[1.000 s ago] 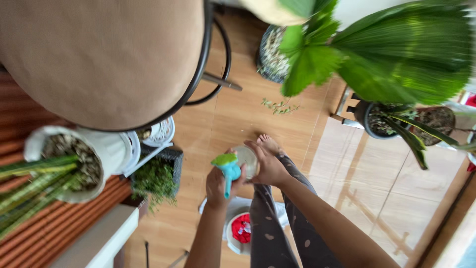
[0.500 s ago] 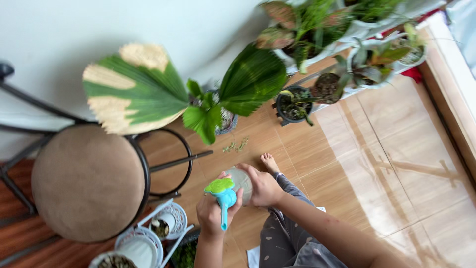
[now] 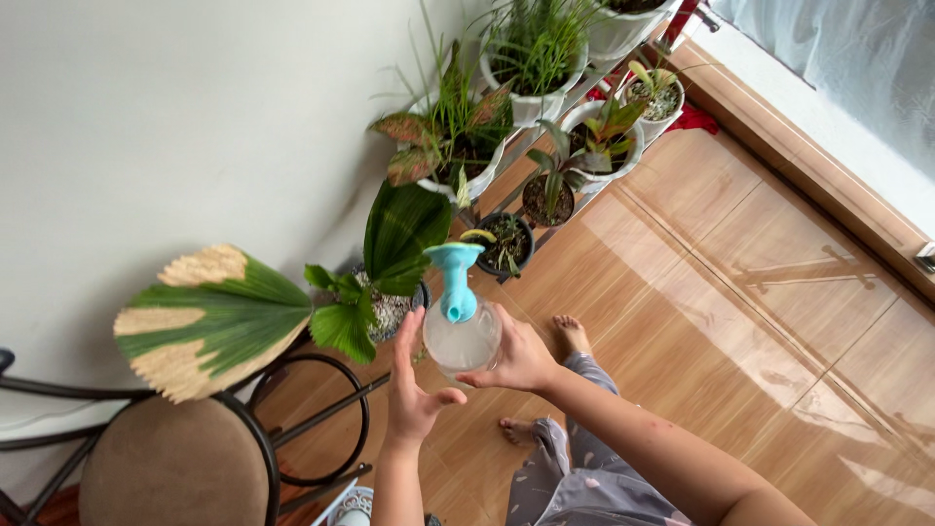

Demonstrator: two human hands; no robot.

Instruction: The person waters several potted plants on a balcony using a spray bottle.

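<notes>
A spray bottle (image 3: 460, 341) with a clear round body and a teal trigger head (image 3: 456, 278) is held upright in front of me. My right hand (image 3: 516, 360) grips its right side and base. My left hand (image 3: 414, 390) cups its left side, fingers stretched up along the glass and thumb beneath it. The nozzle points toward a fan-leaved palm (image 3: 399, 234) in a dark pot (image 3: 390, 314) just beyond the bottle. My bare feet (image 3: 571, 335) stand on the wooden floor below.
A round brown stool (image 3: 175, 472) with a black metal frame stands at lower left. A big part-yellowed fan leaf (image 3: 209, 317) hangs over it. Several potted plants (image 3: 531, 97) line the white wall. A curtain (image 3: 847, 68) and a wooden sill run along the right.
The view has swung up toward the wall and the plants. The teal head, held beside the bottle by my left hand earlier, now stands upright on top of it. The bottle has been raised.
</notes>
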